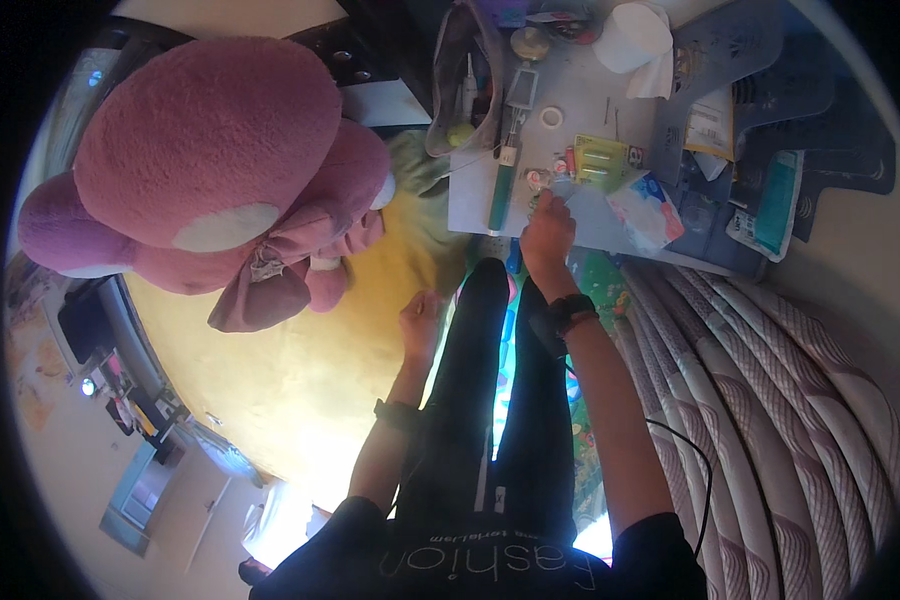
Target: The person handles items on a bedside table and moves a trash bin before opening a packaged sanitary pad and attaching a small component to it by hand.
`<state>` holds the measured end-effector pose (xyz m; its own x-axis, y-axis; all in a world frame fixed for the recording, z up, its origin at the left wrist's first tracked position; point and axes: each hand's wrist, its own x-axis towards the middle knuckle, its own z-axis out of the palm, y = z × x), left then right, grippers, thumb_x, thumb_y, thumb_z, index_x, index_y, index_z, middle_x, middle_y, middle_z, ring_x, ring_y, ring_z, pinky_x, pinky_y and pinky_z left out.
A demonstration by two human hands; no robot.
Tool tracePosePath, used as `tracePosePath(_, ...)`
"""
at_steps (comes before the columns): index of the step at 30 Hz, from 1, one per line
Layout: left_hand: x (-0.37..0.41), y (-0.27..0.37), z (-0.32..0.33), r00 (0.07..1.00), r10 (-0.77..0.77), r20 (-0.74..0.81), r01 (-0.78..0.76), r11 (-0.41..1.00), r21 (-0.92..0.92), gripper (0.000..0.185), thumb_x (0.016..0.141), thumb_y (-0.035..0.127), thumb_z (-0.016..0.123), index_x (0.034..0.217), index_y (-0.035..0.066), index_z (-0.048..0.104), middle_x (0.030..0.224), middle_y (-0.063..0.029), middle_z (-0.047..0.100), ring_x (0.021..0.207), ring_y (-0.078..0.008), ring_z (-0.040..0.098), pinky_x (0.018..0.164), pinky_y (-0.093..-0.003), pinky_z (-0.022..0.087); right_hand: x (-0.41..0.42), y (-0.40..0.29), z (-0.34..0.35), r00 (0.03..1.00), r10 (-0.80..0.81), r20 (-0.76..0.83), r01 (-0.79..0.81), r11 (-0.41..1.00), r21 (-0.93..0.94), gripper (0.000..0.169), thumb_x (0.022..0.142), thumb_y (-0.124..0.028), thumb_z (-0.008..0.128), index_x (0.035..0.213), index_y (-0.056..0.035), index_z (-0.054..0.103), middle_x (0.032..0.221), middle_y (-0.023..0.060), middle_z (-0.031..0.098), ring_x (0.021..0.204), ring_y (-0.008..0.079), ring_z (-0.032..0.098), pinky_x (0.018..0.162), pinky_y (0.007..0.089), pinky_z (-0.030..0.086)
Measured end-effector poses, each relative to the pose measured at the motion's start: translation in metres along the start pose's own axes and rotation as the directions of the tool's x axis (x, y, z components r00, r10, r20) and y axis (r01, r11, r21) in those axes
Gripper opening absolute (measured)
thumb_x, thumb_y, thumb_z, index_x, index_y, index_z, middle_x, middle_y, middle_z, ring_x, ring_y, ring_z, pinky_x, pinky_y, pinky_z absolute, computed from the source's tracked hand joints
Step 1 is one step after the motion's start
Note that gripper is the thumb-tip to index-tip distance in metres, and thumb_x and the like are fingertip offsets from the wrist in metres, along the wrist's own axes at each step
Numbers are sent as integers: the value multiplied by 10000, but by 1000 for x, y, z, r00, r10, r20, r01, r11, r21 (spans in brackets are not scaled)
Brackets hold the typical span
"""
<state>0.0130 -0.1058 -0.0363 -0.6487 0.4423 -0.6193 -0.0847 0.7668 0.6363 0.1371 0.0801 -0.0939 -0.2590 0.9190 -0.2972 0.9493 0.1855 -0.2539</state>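
Note:
My right hand (549,238) rests over the near edge of a grey tabletop (471,210). Its fingers are bent beside several small clear vials (538,178) with red-marked tops; whether they grip one cannot be told. Left of that hand lies a slim green-handled tool (502,196). A yellow blister card (600,161) with pale tubes is just beyond the vials, and a soft tissue pack (646,211) lies to their right. Beside my left thigh, my left hand (420,324) is curled into a fist above the yellow bed sheet (322,367), with nothing visible in it.
A large pink plush toy (210,142) sits on the bed at left. An open zip pouch (465,82), a tape roll (551,117) and a white paper roll (634,37) stand farther back. A teal packet (772,206) lies at right, above a quilted mattress (765,405).

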Motion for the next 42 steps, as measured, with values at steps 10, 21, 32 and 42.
tracePosePath(10, -4, -8, 4, 997, 61, 38, -63, 997, 47, 231, 864, 208, 481, 761, 30, 587, 582, 35, 467, 484, -28, 356, 425, -194, 286, 3, 6, -4, 993, -95, -65, 100, 992, 79, 399, 649, -283, 640, 915, -56, 450, 897, 109, 505, 822, 283, 524, 661, 371, 440)
tracePosePath(21, 16, 11, 8, 996, -63, 67, 78, 968, -240, 215, 855, 237, 499, 778, 52, 577, 616, 43, 486, 477, -20, 335, 420, -172, 252, 129, 23, -77, 991, 126, -51, -112, 968, 226, 611, 695, -525, 563, 927, 36, 501, 827, 225, 583, 772, 368, 572, 675, 428, 454)
tracePosePath(32, 28, 13, 23, 987, -156, 42, 162, 967, -196, 236, 867, 183, 466, 715, 42, 578, 505, 48, 394, 444, -21, 322, 412, -191, 260, 213, 2, -70, 994, 112, 1, -112, 993, -21, 573, 712, -551, 511, 885, -5, 535, 839, 187, 597, 810, 358, 572, 690, 420, 452)
tracePosePath(42, 40, 22, 19, 968, -213, 131, 240, 939, -245, 203, 854, 241, 501, 832, 56, 580, 730, 24, 555, 496, -15, 360, 434, -160, 269, 239, 45, -40, 913, -92, -399, 167, 973, 160, 108, 713, -162, 582, 810, -115, 595, 771, 137, 599, 726, 321, 581, 624, 416, 459)
